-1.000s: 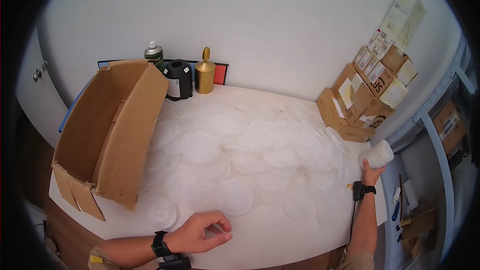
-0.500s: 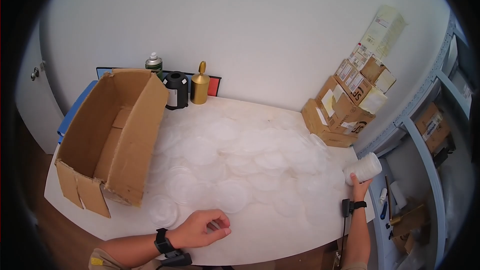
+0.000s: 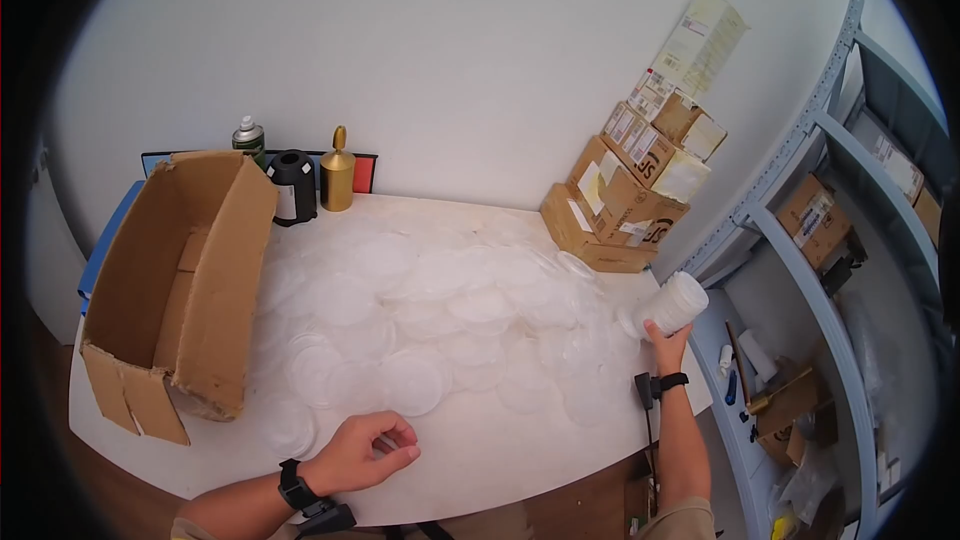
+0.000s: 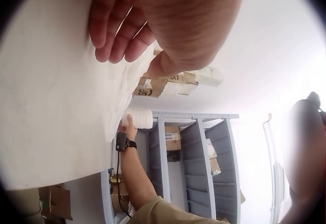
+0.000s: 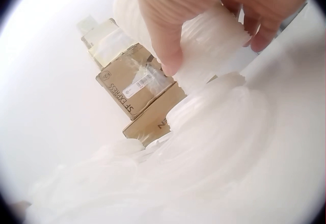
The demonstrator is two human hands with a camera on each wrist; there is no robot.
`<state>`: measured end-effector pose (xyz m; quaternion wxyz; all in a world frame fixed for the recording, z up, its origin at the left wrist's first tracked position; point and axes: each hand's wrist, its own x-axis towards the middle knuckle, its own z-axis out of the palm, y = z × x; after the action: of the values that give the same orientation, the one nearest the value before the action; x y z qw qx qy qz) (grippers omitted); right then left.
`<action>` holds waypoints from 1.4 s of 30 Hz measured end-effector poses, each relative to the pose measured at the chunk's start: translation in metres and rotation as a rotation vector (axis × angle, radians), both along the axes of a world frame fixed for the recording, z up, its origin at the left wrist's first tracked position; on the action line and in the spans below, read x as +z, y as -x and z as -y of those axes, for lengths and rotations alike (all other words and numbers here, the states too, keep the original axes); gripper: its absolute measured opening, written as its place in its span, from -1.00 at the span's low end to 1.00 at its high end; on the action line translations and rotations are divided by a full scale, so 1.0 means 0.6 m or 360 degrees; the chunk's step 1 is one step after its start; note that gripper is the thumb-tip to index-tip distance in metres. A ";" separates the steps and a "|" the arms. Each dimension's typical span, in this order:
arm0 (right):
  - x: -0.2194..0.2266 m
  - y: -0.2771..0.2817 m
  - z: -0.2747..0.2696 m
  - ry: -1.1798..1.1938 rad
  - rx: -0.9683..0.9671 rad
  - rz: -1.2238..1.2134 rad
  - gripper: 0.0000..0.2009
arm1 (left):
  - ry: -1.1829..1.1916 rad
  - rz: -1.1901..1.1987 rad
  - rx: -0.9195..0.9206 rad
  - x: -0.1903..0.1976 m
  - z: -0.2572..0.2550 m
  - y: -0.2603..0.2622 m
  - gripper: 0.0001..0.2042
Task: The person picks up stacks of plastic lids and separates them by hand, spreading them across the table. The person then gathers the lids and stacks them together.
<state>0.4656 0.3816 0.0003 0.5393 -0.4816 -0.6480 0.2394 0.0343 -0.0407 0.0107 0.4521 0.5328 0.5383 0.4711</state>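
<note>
At the table's right end in the head view, my right hand (image 3: 667, 344) grips a tall stack of translucent white plastic lids (image 3: 677, 302), tilted on its side. Thumb and fingers wrap round the stack in the right wrist view, where more lids (image 5: 219, 127) lie close below. Loose round lids (image 3: 480, 305) spread in overlapping layers across the middle of the table. My left hand (image 3: 362, 452) hovers near the front edge, fingers loosely curled and holding nothing. A small pile of lids (image 3: 284, 426) lies just to its left.
An open cardboard box (image 3: 218, 330) stands at the table's left. Behind it are a spray can (image 3: 248, 138), a black container (image 3: 292, 186) and a gold canister (image 3: 338, 180). Stacked parcels (image 3: 625, 200) lean at the back right; a grey shelf rack (image 3: 815, 270) stands beyond the table (image 3: 480, 460).
The head view has turned right, so the table and boxes sit further left and more of the shelf rack shows. My right hand keeps its grip on the lid stack; my left stays empty.
</note>
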 end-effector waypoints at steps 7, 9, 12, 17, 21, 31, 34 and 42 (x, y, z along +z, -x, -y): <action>0.013 0.041 0.001 0.0106 0.0087 -0.0071 -0.03 | -0.0005 0.0020 0.0013 -0.003 -0.001 0.000 -0.82; 0.006 0.048 -0.002 0.0159 0.0126 -0.0077 -0.03 | 0.0017 0.0039 0.0013 -0.001 0.000 0.001 -0.83; -0.014 0.054 -0.004 0.0151 0.0143 -0.0010 -0.04 | 0.0001 0.0033 0.0020 -0.002 0.000 0.001 -0.84; -0.017 0.055 -0.001 0.0183 0.0174 0.0013 -0.03 | 0.0003 0.0009 0.0011 0.000 0.000 0.000 -0.84; -0.013 0.059 0.002 0.0168 0.0172 0.0094 -0.02 | 0.0000 0.0010 0.0012 -0.003 0.001 0.001 -0.84; -0.019 0.061 0.005 0.0121 0.0138 0.0239 0.06 | -0.0026 0.0002 0.0013 -0.001 0.001 0.000 -0.85; -0.013 0.064 0.010 0.0100 0.0128 0.0261 0.08 | -0.0022 -0.0005 0.0012 0.000 0.000 0.001 -0.85; 0.007 0.078 0.034 0.0055 -0.0050 0.0424 0.08 | -0.0014 -0.0011 0.0015 -0.001 0.001 0.001 -0.84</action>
<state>0.4188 0.3610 0.0044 0.4438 -0.5285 -0.7020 0.1761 0.0336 -0.0415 0.0098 0.4457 0.5339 0.5402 0.4738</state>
